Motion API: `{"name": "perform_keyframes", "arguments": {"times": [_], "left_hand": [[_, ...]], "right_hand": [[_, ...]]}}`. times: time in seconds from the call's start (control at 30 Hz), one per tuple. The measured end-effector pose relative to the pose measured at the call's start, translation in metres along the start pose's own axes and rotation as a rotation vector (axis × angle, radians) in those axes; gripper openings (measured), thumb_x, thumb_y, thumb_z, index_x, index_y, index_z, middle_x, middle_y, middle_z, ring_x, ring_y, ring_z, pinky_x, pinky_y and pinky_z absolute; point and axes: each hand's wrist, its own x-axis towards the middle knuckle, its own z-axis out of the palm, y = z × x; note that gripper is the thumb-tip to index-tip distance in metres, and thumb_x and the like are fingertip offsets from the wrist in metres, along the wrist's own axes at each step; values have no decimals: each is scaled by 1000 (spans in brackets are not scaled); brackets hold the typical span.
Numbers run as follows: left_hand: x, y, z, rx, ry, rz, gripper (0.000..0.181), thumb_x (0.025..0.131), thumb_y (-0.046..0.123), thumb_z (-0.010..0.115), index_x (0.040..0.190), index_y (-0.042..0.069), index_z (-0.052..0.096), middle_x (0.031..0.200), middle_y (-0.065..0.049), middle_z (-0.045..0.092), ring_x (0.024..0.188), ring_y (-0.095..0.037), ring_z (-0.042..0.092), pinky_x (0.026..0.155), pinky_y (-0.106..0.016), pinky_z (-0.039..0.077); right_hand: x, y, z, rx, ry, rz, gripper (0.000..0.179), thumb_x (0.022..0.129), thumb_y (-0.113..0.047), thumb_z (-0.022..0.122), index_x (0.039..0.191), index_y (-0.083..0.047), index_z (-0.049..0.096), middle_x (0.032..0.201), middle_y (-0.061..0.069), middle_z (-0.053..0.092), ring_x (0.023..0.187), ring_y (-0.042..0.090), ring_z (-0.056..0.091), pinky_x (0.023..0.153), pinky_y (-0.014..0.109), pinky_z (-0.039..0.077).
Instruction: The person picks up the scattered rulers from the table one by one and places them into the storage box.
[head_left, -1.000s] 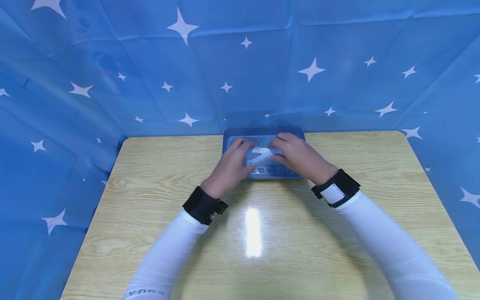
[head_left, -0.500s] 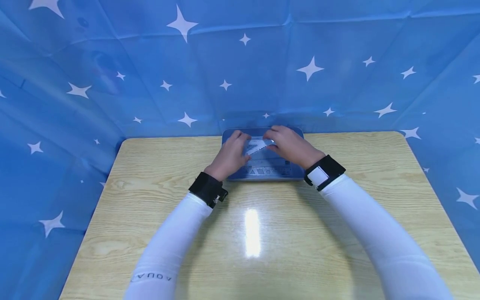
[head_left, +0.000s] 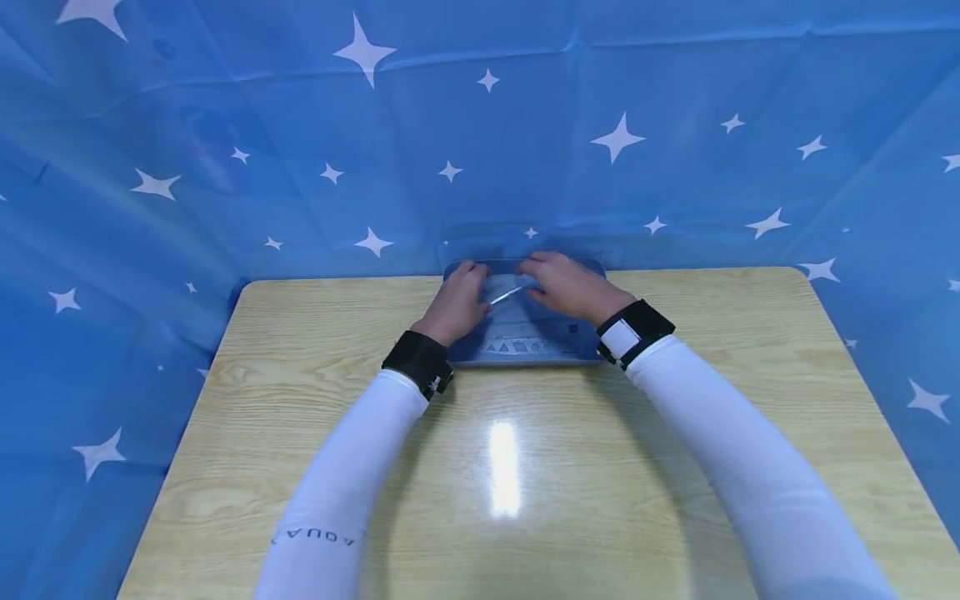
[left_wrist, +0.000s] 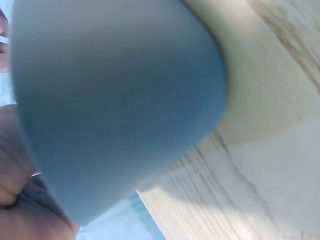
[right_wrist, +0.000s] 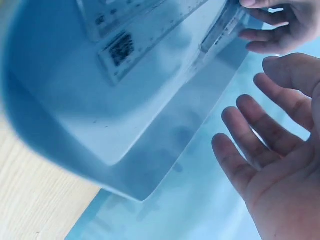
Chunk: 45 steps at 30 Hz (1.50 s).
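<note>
A clear plastic set square (head_left: pixel 506 296) stands tilted over the blue tray (head_left: pixel 585 357), seen nearly edge-on from the head. My left hand (head_left: pixel 456 304) pinches its left end between thumb and fingers. Close to the other end is my right hand (head_left: pixel 572 287); in the right wrist view its fingers (right_wrist: pixel 245 135) are spread with nothing between them. Inside the tray lie a clear ruler (right_wrist: pixel 155 42) and a clear template with cut-out shapes (head_left: pixel 517 345). The tray's outer wall (left_wrist: pixel 120 100) covers most of the left wrist view, hiding much of the left hand (left_wrist: pixel 20 175).
The tray sits at the back edge of a wooden table (head_left: pixel 360 333), against a blue curtain (head_left: pixel 525 150) with white stars. A bright light reflection (head_left: pixel 504 467) shows on the tabletop in front.
The set square has turned from showing its face to nearly edge-on. My right hand has moved left and slightly back; my left hand has shifted slightly back, still holding the set square.
</note>
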Motion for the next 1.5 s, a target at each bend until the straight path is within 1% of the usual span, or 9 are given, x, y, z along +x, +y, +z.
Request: {"name": "perform_keyframes", "arguments": {"times": [0.13,0.33,0.57,0.73,0.9,1.0,1.13,1.3,1.5], "left_hand": [[4,-5,2,42,2,-33,52,92,9,77,139,-3,57,135,-22,56,126,-35,57,105,-42,50],[8,-11,5,97,-21,-78,52,96,10,73,142,-4,53,139,-23,56,130,-35,57,107,-42,49],[12,-17,13,168,-13,-52,55,98,13,72,143,-5,47,131,-25,59,121,-38,62,101,-45,53],[13,-19,19,245,-14,-54,52,98,18,72,141,-3,51,133,-24,61,121,-40,59,104,-47,49],[13,-19,22,309,-23,-54,46,99,22,72,135,-2,57,130,-20,64,119,-35,57,106,-45,45],[13,-19,21,296,-29,-47,49,98,25,73,136,-2,56,133,-21,62,122,-36,55,109,-45,42],[11,-20,16,218,-5,-24,53,98,26,73,139,-3,55,141,-23,55,131,-40,50,115,-46,38],[3,-18,2,99,56,22,51,99,23,71,141,-3,55,144,-23,51,136,-41,47,115,-48,39],[-15,-14,-18,17,175,57,49,100,19,70,142,-1,55,148,-20,50,134,-39,47,112,-47,41]], "right_hand": [[-5,3,0,14,-1,30,35,101,-14,66,135,-5,64,135,15,61,128,34,59,104,47,51],[-14,4,-2,35,-18,43,33,102,-15,64,133,-4,66,136,16,60,126,34,59,101,48,52],[-23,8,-3,36,-21,11,32,100,-12,67,131,-2,67,135,18,60,127,36,57,103,51,50],[-28,13,-2,44,-33,-5,32,100,-12,66,131,-2,66,137,20,60,128,38,57,103,52,50],[-32,15,-5,74,-37,17,34,101,-12,66,133,-1,65,139,21,59,133,39,53,106,53,48],[-35,17,-7,91,-37,32,35,101,-12,65,134,0,64,141,21,57,137,40,50,109,54,46],[-39,20,-11,101,-16,41,34,102,-13,64,134,-2,64,140,19,58,135,39,51,109,54,46],[-46,22,-19,94,41,32,33,103,-15,63,134,-4,64,140,17,58,134,36,53,108,52,47],[-64,14,-38,39,174,6,31,104,-15,62,131,-2,65,139,17,59,135,36,53,110,52,45]]}}
